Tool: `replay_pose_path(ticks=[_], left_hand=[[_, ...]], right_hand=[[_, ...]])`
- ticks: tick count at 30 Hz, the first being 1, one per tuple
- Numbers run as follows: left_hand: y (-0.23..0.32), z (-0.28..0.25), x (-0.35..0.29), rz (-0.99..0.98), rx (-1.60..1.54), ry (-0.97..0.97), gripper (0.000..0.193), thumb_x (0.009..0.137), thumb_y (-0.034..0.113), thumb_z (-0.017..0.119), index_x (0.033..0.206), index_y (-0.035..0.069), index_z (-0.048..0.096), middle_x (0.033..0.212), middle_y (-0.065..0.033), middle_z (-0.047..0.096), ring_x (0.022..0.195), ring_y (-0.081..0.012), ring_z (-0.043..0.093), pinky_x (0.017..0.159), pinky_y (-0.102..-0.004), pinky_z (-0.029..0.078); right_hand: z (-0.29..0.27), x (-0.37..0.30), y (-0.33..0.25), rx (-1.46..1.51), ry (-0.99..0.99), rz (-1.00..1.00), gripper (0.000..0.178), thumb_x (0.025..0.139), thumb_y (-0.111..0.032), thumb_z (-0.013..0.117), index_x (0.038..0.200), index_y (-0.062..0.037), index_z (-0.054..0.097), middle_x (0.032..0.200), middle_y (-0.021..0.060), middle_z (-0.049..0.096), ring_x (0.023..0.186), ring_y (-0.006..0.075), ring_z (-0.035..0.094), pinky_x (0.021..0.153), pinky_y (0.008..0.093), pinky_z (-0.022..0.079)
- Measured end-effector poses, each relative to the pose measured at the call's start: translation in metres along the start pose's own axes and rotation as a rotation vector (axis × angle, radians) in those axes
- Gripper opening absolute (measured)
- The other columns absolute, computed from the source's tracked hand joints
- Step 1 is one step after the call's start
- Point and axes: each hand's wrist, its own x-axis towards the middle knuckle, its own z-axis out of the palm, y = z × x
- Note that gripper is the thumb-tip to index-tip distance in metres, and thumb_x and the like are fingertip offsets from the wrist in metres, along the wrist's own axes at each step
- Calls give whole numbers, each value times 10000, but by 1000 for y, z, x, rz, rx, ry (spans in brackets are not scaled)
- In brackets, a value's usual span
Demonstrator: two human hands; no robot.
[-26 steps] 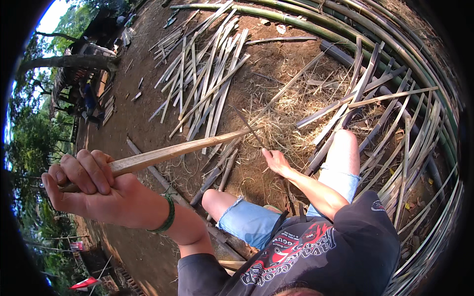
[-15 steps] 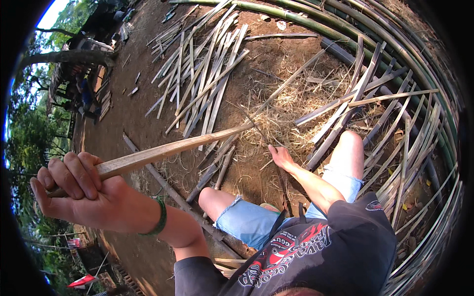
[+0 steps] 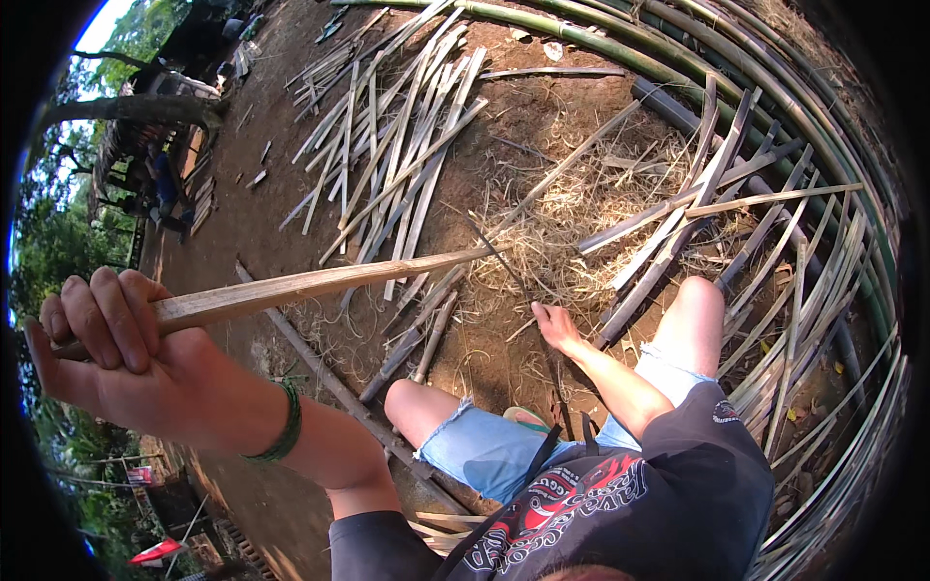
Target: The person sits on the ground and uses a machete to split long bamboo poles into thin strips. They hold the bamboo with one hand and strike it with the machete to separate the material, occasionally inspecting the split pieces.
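Observation:
My left hand [image 3: 126, 339] is raised at the far left, fingers wrapped round the near end of a long pale bamboo strip [image 3: 320, 281]. The strip slants up to the right, and its far end narrows over the ground in the middle. There it meets the thin dark blade of a knife [image 3: 513, 274]. My right hand [image 3: 555, 326] is closed on this knife, low in front of my knees. A long dark handle seems to run back from that hand towards my waist, partly hidden by my forearm.
Curly bamboo shavings [image 3: 572, 218] cover the soil ahead. A pile of split bamboo slats [image 3: 417, 145] lies beyond, with thin strips [image 3: 823, 310] heaped at right. Green bamboo poles [image 3: 620, 44] curve along the far right. A pole [image 3: 320, 363] lies left of my knee.
My left hand has moved left and slightly up, drawing the bamboo strip with it across the blade. My right hand has shifted only slightly.

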Motion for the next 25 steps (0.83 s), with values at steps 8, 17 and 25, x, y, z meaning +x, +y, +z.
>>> replay_pose_path(ticks=[8,17,25], left_hand=[[-30,2,27,22,78,109,308,946,280,606,797,114,395,570,19,340,444,-78,287,421,-227,239],[-46,8,76,-185,47,188,313,898,249,694,839,107,422,612,-24,502,506,-119,497,480,-240,421],[-67,-30,98,-203,-117,11,204,932,187,608,845,98,446,597,27,316,503,-90,284,504,-267,270]], right_hand=[[-20,13,9,181,-103,412,651,937,-605,441,716,-5,566,607,77,569,490,187,542,489,359,444],[-47,-32,-74,610,-139,200,584,932,-629,461,672,-106,469,515,-27,434,399,82,401,387,262,338],[-52,-40,-128,636,-186,163,579,942,-609,459,660,-104,452,486,-16,422,380,96,421,377,267,359]])
